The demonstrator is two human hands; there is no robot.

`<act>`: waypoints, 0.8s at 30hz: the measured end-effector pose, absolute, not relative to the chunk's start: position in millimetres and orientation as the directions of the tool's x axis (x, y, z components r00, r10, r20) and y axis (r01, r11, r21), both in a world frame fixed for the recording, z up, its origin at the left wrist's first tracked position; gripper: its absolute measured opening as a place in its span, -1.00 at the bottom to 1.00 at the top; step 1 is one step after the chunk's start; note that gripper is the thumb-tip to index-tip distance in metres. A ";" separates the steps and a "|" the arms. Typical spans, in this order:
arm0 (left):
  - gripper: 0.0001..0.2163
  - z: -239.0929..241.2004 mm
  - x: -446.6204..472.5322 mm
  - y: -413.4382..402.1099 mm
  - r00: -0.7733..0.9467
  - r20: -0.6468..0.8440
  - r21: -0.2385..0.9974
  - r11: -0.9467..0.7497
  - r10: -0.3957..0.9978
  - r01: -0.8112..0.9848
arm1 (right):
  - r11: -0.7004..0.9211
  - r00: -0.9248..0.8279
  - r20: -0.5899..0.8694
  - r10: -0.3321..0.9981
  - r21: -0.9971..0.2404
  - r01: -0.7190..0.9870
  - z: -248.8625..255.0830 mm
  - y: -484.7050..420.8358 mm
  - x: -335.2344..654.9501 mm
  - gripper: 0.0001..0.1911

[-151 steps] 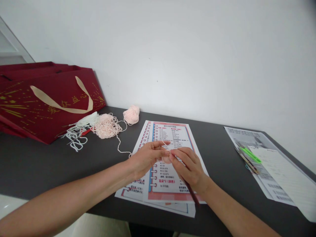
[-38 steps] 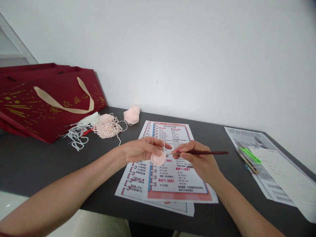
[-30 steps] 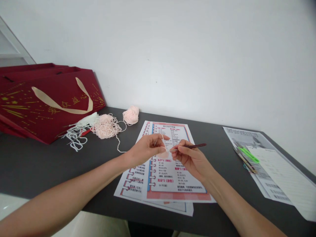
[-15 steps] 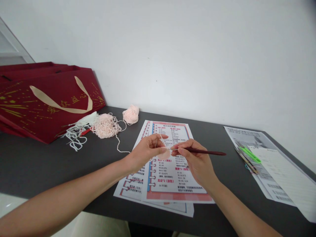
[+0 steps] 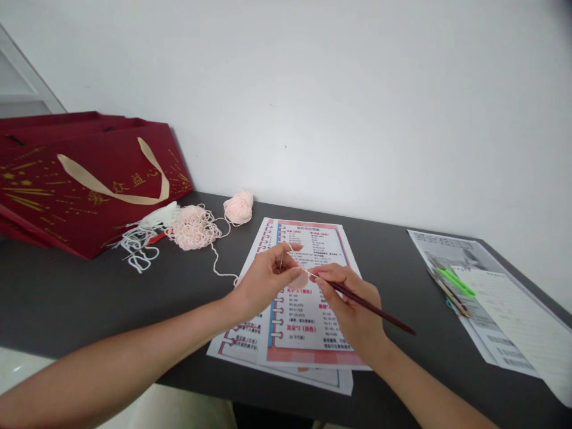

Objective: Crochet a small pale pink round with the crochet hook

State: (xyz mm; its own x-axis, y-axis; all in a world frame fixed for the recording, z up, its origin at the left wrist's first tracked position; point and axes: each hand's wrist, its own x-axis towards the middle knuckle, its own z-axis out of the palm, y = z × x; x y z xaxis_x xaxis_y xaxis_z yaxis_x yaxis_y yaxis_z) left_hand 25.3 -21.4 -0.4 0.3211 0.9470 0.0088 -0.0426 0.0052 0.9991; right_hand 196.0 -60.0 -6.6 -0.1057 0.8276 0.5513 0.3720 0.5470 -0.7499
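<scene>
A small pale pink crochet piece [image 5: 298,281] is pinched between the thumb and fingers of my left hand [image 5: 263,277]. Pink yarn [image 5: 215,262] runs from the table up to that hand and loops over its fingers. My right hand [image 5: 353,301] grips a crochet hook [image 5: 379,311] with a dark red-brown handle, which slants down to the right. The hook's thin metal tip meets the edge of the crochet piece; the exact stitch is too small to make out. Both hands hover over printed pattern sheets [image 5: 308,351].
Left of the sheets lie a loose pink yarn heap [image 5: 193,227], a pink yarn ball [image 5: 238,208] and white yarn [image 5: 139,244]. Dark red gift bags [image 5: 125,161] stand behind them against the wall. On the right, green-handled scissors [image 5: 460,282] rest on more papers [image 5: 513,310].
The hook's handle end has swung downward, so it slants more steeply. My right hand has turned and dropped slightly with it. My left hand still pinches the crochet piece in nearly the same spot.
</scene>
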 end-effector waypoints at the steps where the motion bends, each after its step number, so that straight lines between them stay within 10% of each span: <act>1: -0.62 -1.2 25.6 -22.2 0.305 0.023 0.999 -0.014 0.952 -0.032 | 0.574 -0.117 0.578 0.808 -0.725 0.380 -7.5 -60.9 194.8 -0.90; 6: -0.64 -4.8 26.3 -25.2 0.239 0.081 0.995 -0.090 0.968 0.030 | 0.737 -0.210 0.723 0.658 -0.561 0.377 -13.1 -63.7 187.7 -0.78; 13: -0.64 -5.6 28.5 -26.1 0.197 0.034 0.995 -0.051 0.980 0.082 | 0.560 -0.042 0.589 0.807 -0.741 0.370 -21.1 -64.7 183.3 -0.86; 24: -0.59 -4.6 29.1 -24.7 0.290 -0.016 0.997 0.039 0.957 -0.073 | 0.793 -0.368 0.737 0.567 -0.369 0.485 -18.3 -55.9 188.9 -0.76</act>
State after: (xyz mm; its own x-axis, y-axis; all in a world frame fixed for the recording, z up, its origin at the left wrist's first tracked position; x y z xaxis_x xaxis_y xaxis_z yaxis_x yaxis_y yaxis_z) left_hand 29.1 -24.7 -4.6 0.2901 0.9569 -0.0159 -0.0731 0.0387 0.9966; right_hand 188.9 -55.9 -18.3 -0.3677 0.5674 0.7368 0.4848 0.7931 -0.3688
